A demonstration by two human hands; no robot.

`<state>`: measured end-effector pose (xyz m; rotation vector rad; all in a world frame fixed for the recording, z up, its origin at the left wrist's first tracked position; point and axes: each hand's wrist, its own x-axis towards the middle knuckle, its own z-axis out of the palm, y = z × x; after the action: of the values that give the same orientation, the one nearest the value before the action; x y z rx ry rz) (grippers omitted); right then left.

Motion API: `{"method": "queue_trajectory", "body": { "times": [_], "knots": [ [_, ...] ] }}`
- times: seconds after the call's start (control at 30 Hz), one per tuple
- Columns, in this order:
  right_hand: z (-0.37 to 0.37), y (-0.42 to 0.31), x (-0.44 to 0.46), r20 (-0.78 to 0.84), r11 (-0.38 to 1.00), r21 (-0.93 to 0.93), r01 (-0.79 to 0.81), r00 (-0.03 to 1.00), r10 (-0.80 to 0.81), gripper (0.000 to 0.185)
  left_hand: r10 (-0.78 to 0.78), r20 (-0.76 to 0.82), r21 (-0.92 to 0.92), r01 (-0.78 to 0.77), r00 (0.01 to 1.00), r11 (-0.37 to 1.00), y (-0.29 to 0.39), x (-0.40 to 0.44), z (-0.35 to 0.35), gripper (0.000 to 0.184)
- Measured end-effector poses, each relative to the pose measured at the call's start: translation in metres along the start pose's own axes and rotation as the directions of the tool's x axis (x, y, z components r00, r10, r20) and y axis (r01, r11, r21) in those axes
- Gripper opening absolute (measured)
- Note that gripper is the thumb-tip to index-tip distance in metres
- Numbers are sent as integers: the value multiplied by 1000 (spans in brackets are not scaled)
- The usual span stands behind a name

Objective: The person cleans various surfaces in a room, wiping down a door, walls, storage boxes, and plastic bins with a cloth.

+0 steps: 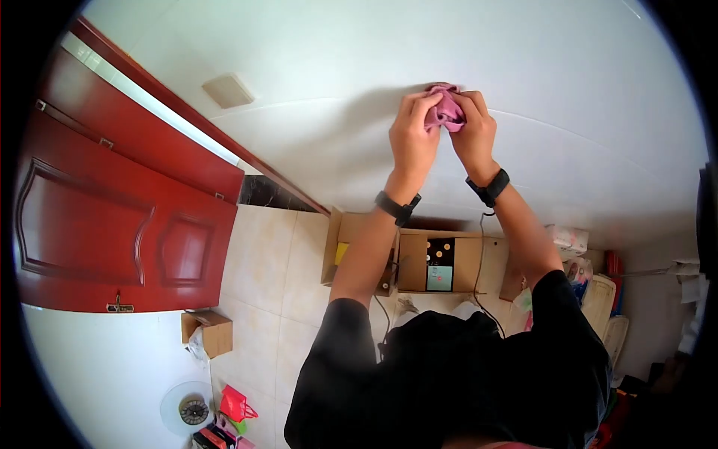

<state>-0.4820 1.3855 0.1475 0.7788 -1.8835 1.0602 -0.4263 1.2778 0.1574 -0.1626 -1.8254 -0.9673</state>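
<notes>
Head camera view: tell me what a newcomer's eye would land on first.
Most likely the pink cloth, bunched between the left hand and the right hand at the pale wall, near the top centre. The big red door at the left would probably come next, vivid beside the beige floor tiles.

The floor (258, 299), laid with pale beige tiles, bears an open cardboard box (410, 262) with dark and pale green contents, close beside another open carton (333, 243) showing something yellow. Near the red door (179, 232) sits a smaller carton (218, 338); a red bag (235, 402) rests nearby.
</notes>
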Motion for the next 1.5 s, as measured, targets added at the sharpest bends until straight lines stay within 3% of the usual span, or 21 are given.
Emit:
{"method": "queue_trajectory", "body": {
  "times": [0.2, 0.4, 0.6, 0.73, 0.97, 1.07, 1.17, 1.27, 1.4, 1.5],
  "knots": [
    [55, -43, 1, 42, 998, -50, 35, 999, -33, 35, -4, -44, -41, 2, 999, 999, -49, 11, -55, 36],
    [86, -63, -7, 113, 993, -79, 87, 991, -78, 36, -135, -79, -126, 124, 988, 984, -84, -6, -78, 36],
    [112, -75, -20, 301, 989, -26, 143, 945, -128, 40, -255, -127, -155, 234, 959, 960, -120, -36, -94, 40],
    [133, -76, -37, 441, 980, -57, 193, 885, -149, 33, -383, -194, -267, 327, 903, 907, -126, -51, -102, 29],
    [149, -72, -60, 513, 978, -80, 191, 849, -124, 25, -512, -143, -14, 515, 847, 857, -143, -78, -117, 20],
    [136, -64, -46, 428, 982, -57, 180, 893, -139, 17, -361, -149, 81, 375, 921, 924, -129, -58, -111, 25],
    [92, -69, -8, 362, 984, -100, 146, 927, -101, 23, -246, -113, -53, 242, 963, 969, -80, -10, -96, 33],
    [47, -63, 16, 271, 986, -157, 62, 962, -18, 30, -130, -44, -50, 128, 991, 991, -52, 15, -66, 41],
    [9, -32, 5, 145, 977, -211, -18, 988, 49, 38, -69, 33, -107, 72, 997, 992, -28, 8, -24, 43],
    [7, -13, -25, 121, 976, -189, -106, 984, 131, 34, -80, 88, -127, 91, 993, 988, -34, -17, -8, 41]
  ]
}}
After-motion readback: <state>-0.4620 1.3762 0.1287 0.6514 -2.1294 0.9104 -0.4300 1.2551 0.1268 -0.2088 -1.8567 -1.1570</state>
